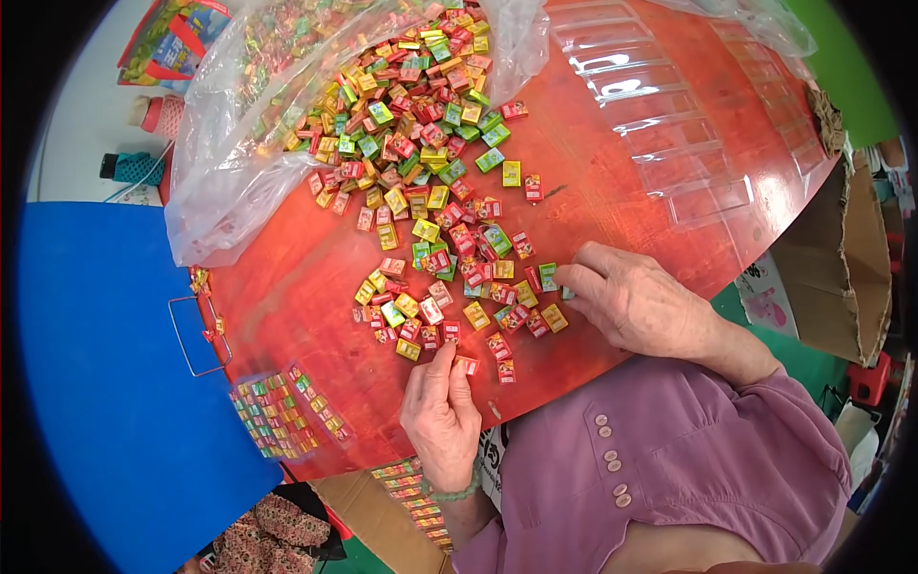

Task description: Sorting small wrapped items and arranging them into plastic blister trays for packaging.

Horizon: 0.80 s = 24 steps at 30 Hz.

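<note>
Small red, yellow and green boxes [421, 143] spill from a big pile across the red table into a looser scatter near me. My left hand [442, 416] is at the near edge of the scatter, index finger and thumb close together at a small red box [467, 365]. On the right side of the scatter, my right hand [636, 301] bends its fingers down around a small green box [567, 293], mostly hidden by the fingertips. Another green box [547, 277] lies just left of those fingertips.
A clear plastic bag [225, 182] surrounds the far pile. Clear compartmented trays [650, 105] lie at the far right. A filled tray [277, 411] sits at the table's left edge, beside a blue surface [124, 354]. A cardboard box [832, 258] stands off the right edge.
</note>
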{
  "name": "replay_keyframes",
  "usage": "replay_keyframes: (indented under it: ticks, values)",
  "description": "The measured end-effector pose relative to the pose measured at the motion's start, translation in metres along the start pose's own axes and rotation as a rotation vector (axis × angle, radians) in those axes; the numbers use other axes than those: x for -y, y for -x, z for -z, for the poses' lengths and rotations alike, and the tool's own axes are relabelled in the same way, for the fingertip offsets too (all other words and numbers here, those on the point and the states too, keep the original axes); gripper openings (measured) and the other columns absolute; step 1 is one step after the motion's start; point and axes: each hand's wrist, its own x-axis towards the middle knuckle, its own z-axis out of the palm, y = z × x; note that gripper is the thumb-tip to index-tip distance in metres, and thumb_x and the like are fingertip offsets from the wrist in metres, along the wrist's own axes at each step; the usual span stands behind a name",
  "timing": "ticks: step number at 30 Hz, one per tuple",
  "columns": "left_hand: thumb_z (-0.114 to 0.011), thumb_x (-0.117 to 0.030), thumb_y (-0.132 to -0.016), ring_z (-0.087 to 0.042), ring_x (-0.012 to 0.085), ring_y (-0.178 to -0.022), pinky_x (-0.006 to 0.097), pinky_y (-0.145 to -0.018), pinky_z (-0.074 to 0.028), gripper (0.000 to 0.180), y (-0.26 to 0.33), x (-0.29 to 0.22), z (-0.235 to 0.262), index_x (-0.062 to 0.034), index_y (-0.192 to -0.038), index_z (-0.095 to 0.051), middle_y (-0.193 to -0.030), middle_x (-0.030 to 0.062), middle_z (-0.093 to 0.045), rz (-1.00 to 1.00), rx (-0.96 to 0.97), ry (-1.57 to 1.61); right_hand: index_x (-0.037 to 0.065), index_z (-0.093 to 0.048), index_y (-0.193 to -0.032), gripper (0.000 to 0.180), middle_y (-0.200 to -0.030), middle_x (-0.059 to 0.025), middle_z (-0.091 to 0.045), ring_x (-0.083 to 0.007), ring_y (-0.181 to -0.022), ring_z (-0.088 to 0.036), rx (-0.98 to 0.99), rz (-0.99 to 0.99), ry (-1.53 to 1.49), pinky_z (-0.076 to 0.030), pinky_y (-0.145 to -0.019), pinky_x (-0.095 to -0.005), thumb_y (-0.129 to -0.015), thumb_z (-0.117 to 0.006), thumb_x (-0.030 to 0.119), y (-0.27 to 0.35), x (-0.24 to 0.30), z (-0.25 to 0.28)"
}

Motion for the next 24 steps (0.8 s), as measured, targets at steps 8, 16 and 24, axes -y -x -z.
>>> replay_keyframes:
  ticks: [8,16,24]
  values:
    - [-0.081,-0.010,-0.087,-0.068,0.0350,-0.093,0.045,-0.080,-0.057,0.047,0.008,0.000,0.007,-0.0025,-0.130,-0.064,-0.102,0.0157,-0.066,-0.055,0.123,-0.111,0.001,-0.061,-0.117,0.035,-0.104,-0.0160,-0.058,-0.0373,-0.091,-0.066,0.051,-0.032,-0.026,-0.057,-0.076,-0.0463,-0.090,-0.076,0.015,0.009,0.004,0.002]
    - [-0.081,-0.006,-0.085,-0.068,0.0374,-0.096,0.046,-0.080,-0.057,0.040,0.014,0.007,0.004,-0.0008,-0.121,-0.064,-0.108,0.0184,-0.065,-0.019,0.166,-0.039,0.001,-0.061,-0.127,0.045,-0.122,-0.0167,-0.057,-0.0376,-0.104,-0.067,0.143,0.011,-0.127,-0.058,-0.085,-0.0457,-0.087,-0.078,0.012,0.005,0.002,0.008]
    - [-0.079,-0.008,-0.087,-0.067,0.0379,-0.096,0.047,-0.080,-0.056,0.034,0.013,0.007,-0.006,0.0004,-0.115,-0.064,-0.108,0.0185,-0.064,-0.074,0.088,-0.072,0.003,-0.064,-0.121,0.040,-0.113,-0.0137,-0.057,-0.0332,-0.095,-0.066,0.110,0.101,-0.009,-0.058,-0.081,-0.0446,-0.087,-0.079,0.017,0.003,0.004,-0.008]
